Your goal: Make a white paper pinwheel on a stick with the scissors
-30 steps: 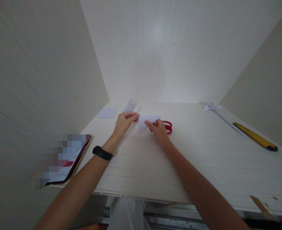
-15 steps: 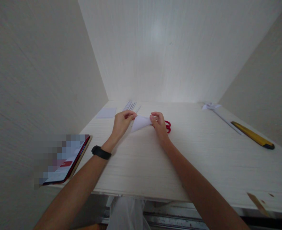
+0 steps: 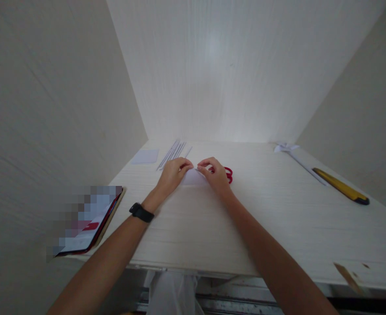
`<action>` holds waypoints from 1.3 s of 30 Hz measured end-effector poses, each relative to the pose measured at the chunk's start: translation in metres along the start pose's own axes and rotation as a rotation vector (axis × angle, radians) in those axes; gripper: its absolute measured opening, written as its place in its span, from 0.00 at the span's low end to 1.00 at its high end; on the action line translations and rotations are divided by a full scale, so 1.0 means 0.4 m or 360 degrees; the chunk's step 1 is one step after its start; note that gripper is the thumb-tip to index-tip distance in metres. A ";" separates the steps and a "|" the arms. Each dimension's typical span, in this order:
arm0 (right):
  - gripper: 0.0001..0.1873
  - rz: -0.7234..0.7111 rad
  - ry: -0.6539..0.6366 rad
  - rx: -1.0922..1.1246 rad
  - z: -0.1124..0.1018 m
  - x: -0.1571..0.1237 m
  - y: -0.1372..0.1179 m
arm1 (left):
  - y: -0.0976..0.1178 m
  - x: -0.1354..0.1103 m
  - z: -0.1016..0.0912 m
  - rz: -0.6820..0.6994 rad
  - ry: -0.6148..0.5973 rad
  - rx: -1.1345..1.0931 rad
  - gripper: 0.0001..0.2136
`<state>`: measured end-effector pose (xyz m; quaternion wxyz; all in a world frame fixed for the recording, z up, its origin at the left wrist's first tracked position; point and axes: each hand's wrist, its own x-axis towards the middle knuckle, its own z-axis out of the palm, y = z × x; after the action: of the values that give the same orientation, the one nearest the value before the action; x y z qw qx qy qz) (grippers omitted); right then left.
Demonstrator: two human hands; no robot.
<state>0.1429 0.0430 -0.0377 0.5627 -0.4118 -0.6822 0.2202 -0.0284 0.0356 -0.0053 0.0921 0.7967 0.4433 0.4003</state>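
Observation:
A small white sheet of paper (image 3: 194, 177) is held up over the desk between my two hands. My left hand (image 3: 176, 170), with a black band on its wrist, pinches the paper near its top edge. From the other side my right hand (image 3: 214, 171) pinches the same edge, and the fingertips of both hands are close together. Behind my right hand lie scissors with red handles (image 3: 228, 174), their blades hidden. Several thin white paper sticks (image 3: 171, 155) lie beyond my left hand, and a white paper square (image 3: 145, 156) is left of them.
At the far right lie a white paper pinwheel on a stick (image 3: 286, 148) and a yellow-and-black cutter knife (image 3: 342, 186). A tablet or phone in a case (image 3: 91, 223) leans at the left. Pale walls close in the white desk (image 3: 193, 236) at the back and sides.
My hands have come closer together along the paper's top edge. The paper has turned from a slanted, pointed shape to a lower, level one. More of the sticks now shows.

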 end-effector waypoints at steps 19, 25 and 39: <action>0.07 0.0087 0.0030 0.0031 0.009 -0.006 0.004 | -0.005 -0.006 0.028 -0.0088 0.0101 -0.0350 0.06; 0.06 0.0200 0.0067 0.0136 0.007 -0.006 0.008 | -0.019 -0.008 0.037 -0.0202 0.0091 -0.0418 0.07; 0.04 0.0196 0.0050 0.0141 0.007 -0.005 0.002 | -0.007 -0.009 0.043 -0.0195 0.0046 -0.0377 0.07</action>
<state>0.1405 0.0422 -0.0404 0.5764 -0.4309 -0.6363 0.2778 -0.0186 0.0380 -0.0202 0.2034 0.7459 0.4420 0.4550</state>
